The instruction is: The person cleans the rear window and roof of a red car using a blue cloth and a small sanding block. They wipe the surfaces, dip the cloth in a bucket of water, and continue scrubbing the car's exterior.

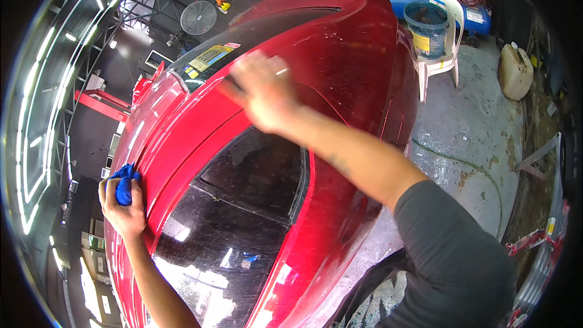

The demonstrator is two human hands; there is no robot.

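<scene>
A glossy red car [346, 67] fills the middle of the view, with a dark side window [212, 237] nearest to me. On the left, my left hand [123, 209] is closed around a bunched blue cloth [126, 183] at the roof's far edge. My right hand [264, 91], smeared by motion, is over the red bodywork between the side window and a slanted window [243, 27]. Something dark shows beneath its fingers, too blurred to name. Close to that hand, a yellow sticker [211, 58] is on the slanted glass.
A white plastic chair [452, 42] stands beyond the car at the right, bearing a dark teal bucket [427, 39]. Behind it lies a blue air compressor [398, 1]. A whitish jerrycan [515, 73] and a green hose [470, 165] rest on the grey floor. A round fan [198, 18] stands far back.
</scene>
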